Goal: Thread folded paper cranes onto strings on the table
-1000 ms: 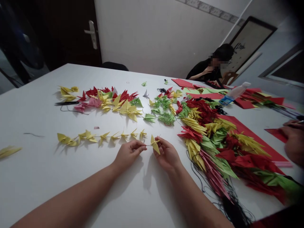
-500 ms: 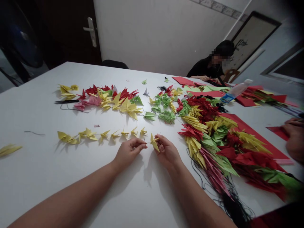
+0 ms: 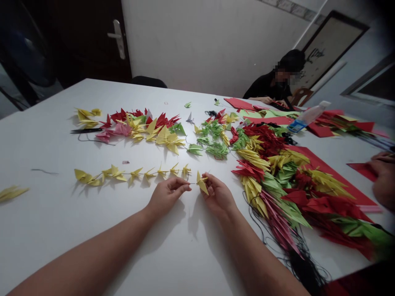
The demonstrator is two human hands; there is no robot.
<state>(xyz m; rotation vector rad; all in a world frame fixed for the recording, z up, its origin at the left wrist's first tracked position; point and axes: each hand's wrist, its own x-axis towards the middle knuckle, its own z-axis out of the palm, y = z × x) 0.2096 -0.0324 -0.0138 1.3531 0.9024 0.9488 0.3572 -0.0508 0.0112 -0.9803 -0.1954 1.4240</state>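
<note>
Near the middle of the white table (image 3: 92, 234), my right hand (image 3: 218, 195) pinches a yellow folded paper crane (image 3: 202, 183). My left hand (image 3: 169, 195) is closed on a thin dark cord (image 3: 193, 183) that runs toward that crane. Whether the tip of the cord passes right through the paper is too small to tell. Behind and left of my left hand lies a row of yellow paper cranes (image 3: 135, 176), strung on a cord and spaced apart.
Bunches of red, yellow and green cranes (image 3: 262, 164) cover the right side. Black scissors (image 3: 85, 131), a plastic bottle (image 3: 305, 117) and red paper (image 3: 330, 174) lie around. A co-worker (image 3: 274, 84) sits at the far right; another person's hand (image 3: 382, 179) is at the right edge.
The crane in my right hand has shifted very slightly right, and a little more cord shows between it and my left hand. Little else has moved.
</note>
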